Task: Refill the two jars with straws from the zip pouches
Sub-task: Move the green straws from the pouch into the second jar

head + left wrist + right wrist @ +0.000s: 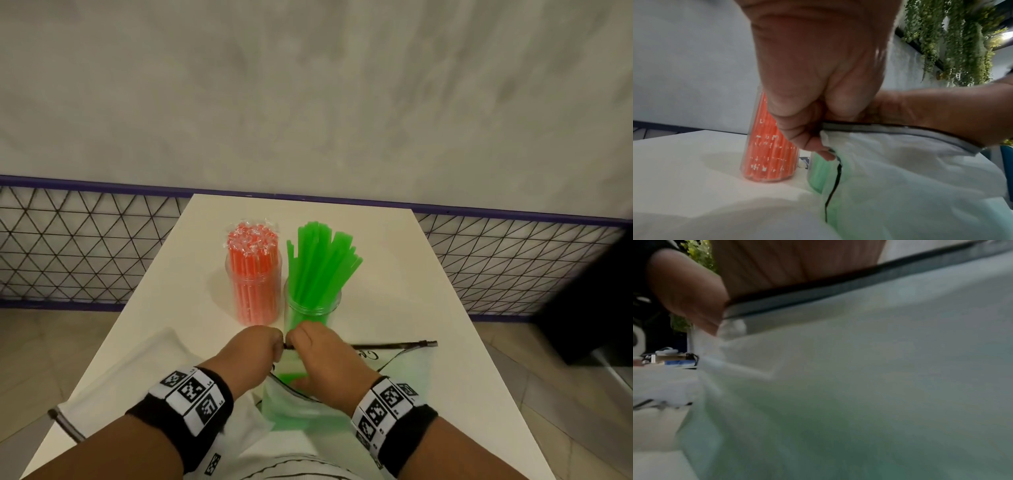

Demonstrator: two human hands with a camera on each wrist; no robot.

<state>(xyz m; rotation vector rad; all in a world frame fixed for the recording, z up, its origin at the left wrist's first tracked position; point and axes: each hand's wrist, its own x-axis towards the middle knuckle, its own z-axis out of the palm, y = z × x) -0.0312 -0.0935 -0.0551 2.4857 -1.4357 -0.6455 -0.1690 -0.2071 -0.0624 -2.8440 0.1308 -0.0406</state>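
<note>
Right, nearest the person a frosted zip pouch [301, 407] lies on the white table [394, 274], green straws [291, 377] showing through it. Both hands meet at its dark zip strip [394, 344]: left hand [255, 349] curls and pinches the pouch's left top corner, right hand [322, 356] grips the strip just beside it, fingers curled over the edge. Likely step: working the zip, open or shut I cannot tell. Next move calls for a firm corner anchor while the other hand runs along the strip. A second pouch [137, 370], pale and flat, lies to the left, contents unclear. Farther out stand two clear jars, nearly touching: the left jar [253, 291] packed tight with wrapped orange straws [252, 240]; the right jar [311, 305] holds loose green straws fanning out, looser fill. Beyond, a mesh fence [85, 246] and grey wall.
</note>
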